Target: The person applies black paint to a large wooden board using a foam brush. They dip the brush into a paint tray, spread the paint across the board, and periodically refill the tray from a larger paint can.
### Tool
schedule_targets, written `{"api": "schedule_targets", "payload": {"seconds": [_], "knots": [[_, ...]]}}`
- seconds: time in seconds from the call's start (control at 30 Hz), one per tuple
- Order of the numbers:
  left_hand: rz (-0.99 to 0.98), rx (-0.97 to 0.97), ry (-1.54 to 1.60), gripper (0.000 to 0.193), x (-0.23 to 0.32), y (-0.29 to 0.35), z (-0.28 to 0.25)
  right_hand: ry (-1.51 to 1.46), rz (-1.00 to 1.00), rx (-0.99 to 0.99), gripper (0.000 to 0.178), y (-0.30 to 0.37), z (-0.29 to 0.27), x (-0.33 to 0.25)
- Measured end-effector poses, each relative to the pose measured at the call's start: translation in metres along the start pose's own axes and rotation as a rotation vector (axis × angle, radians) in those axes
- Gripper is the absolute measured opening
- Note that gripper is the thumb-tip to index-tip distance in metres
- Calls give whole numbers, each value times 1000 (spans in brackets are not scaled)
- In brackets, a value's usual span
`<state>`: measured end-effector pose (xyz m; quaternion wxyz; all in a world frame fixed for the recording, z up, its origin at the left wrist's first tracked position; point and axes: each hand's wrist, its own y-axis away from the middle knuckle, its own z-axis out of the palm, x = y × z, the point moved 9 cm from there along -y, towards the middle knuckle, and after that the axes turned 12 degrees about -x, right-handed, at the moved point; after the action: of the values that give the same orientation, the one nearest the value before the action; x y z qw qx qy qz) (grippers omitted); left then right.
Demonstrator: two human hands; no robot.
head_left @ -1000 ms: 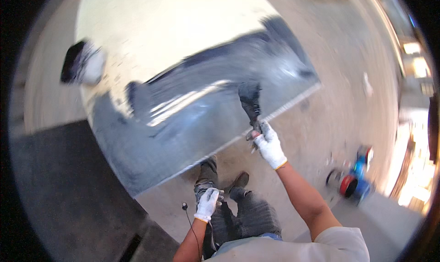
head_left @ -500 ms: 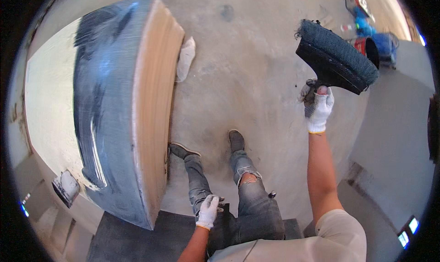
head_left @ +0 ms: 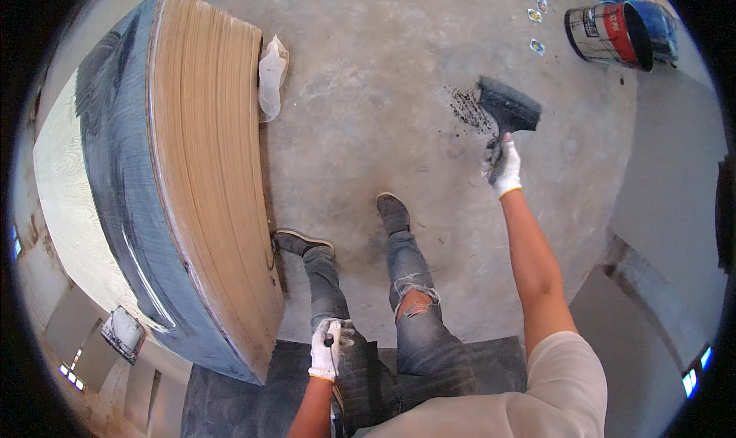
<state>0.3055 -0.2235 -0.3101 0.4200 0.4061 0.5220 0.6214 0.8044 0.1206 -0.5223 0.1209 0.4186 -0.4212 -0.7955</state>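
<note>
In my gloved right hand (head_left: 503,166) is the handle of a wide, black-coated brush (head_left: 510,107), its head at the floor. Black specks (head_left: 469,110) are scattered on the concrete just left of the brush. My gloved left hand (head_left: 328,351) is low beside my left thigh, fingers loosely apart, holding nothing that I can see. A small black knob on a cord (head_left: 330,340) hangs across it in view. To the left stands a tall stack of thin boards (head_left: 211,131), its pale top sheet (head_left: 65,162) partly covered with a dark coat (head_left: 126,177).
A black-smeared bucket (head_left: 590,33) with a red band lies at the upper right, beside a blue container (head_left: 661,32). Small round stickers or labels (head_left: 537,47) dot the floor. Crumpled clear plastic (head_left: 272,78) lies against the stack. A dark-stained scoop-like vessel (head_left: 124,332) is at the stack's near left.
My right hand has lowered the brush from up in the air to the floor, and black specks now show beside it. The view has shifted, bringing the bucket into fuller sight.
</note>
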Motion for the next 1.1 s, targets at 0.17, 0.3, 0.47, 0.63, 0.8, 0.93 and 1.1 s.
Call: {"api": "schedule_targets", "payload": {"seconds": [0.17,0.3,0.47,0.63,0.8,0.93,1.1], "knots": [[223,-29,-82,19,14,2,39,12,-327,-218,43,31,40,-71],[229,-102,-63,18,5,-3,49,423,-102,139,45,-1,-3,-34],[255,-26,-61,18,23,15,42,786,220,285,55,11,-48,29],[218,-7,-64,19,6,10,13,1700,31,280,46,66,20,23],[253,-65,55,17,6,13,32,1697,-136,139,31,110,103,33],[305,-121,50,16,15,21,48,1746,-126,48,36,148,181,47],[362,-115,155,18,18,32,30,1783,-156,-88,39,191,269,50]]}}
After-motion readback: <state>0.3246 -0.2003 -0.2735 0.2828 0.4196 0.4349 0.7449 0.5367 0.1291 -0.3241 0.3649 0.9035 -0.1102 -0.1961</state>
